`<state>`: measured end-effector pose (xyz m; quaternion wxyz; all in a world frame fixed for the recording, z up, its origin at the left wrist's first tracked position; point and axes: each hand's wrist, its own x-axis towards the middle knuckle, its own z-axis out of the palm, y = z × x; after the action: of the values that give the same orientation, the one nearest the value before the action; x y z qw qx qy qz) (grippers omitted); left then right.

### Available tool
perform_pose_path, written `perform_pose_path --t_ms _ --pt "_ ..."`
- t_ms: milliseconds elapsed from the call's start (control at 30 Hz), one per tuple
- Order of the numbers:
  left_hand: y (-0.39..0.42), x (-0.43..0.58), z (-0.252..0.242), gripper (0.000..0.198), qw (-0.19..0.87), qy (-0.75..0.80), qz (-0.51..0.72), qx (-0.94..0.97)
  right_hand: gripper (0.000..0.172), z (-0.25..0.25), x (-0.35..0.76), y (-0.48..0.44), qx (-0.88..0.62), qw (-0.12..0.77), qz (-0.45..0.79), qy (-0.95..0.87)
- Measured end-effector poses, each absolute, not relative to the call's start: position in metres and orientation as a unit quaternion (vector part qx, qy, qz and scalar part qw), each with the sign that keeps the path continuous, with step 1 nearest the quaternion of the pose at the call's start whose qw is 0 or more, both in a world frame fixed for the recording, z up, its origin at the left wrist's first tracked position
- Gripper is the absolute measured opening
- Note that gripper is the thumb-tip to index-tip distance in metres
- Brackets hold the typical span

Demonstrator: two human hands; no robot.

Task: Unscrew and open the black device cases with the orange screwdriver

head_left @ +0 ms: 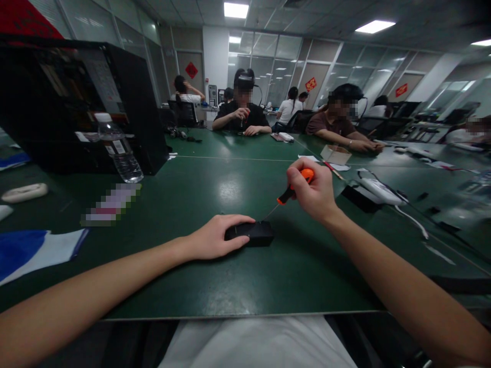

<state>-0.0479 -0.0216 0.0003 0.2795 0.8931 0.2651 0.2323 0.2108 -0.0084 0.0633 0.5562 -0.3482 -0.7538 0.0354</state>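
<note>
A small black oblong box [261, 235] lies on the green table in front of me. My left hand [217, 236] is closed around its left end, thumb on the near side and fingers on the far side. My right hand [312, 190] grips a screwdriver [286, 196] with an orange and black handle. Its thin shaft slants down to the left, and the tip meets or nearly meets the far top edge of the box; I cannot tell which. The palm hides part of the handle.
On the left stand a large black case [134, 102] and a water bottle [121, 148]. A blue and white cloth [42, 250] lies nearer. A white power strip [379, 188] with its cable is at right, near an open carton [335, 154]. Two people sit across the table [230, 286].
</note>
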Motion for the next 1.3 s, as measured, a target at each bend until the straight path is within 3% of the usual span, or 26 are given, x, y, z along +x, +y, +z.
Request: perform_pose_path --t_ms 233,533,1300 --pt "-0.021 -0.049 -0.002 0.041 0.259 0.227 0.232 0.91 0.036 0.066 0.213 -0.007 -0.352 0.534 0.028 -0.768" --pt "-0.02 -0.05 -0.003 0.042 0.256 0.227 0.229 0.911 0.027 0.055 0.205 -0.001 -0.331 0.538 0.127 -0.765" --pt "-0.02 -0.051 -0.003 0.04 0.245 0.196 0.223 0.923 0.023 0.047 0.21 0.015 -0.423 0.571 0.057 -0.701"
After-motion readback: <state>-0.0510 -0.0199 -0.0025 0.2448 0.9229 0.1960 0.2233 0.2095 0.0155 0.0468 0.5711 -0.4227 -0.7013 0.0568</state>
